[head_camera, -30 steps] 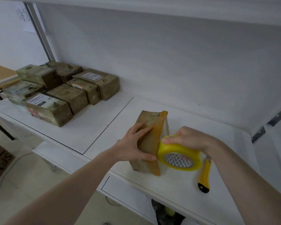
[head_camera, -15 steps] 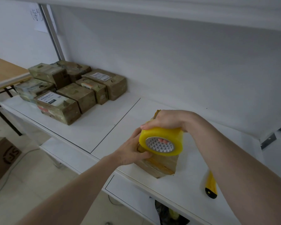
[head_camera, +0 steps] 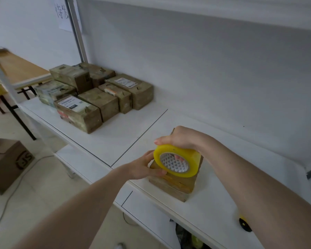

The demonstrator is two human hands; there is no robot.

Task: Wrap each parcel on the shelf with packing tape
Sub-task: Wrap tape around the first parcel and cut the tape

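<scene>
Yellow packing-tape roll (head_camera: 177,161) is gripped in the right hand (head_camera: 180,139) atop the brown cardboard parcel (head_camera: 176,184) on the white shelf (head_camera: 214,203); the left hand (head_camera: 142,168) clasps the parcel's side. We advise taut, overlapping passes.

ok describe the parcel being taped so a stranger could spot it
On the white shelf, look right of the seam, near the front edge. The parcel sits there alone under a yellow tape roll, held by both hands, unlike the cluster of parcels far left.
</scene>
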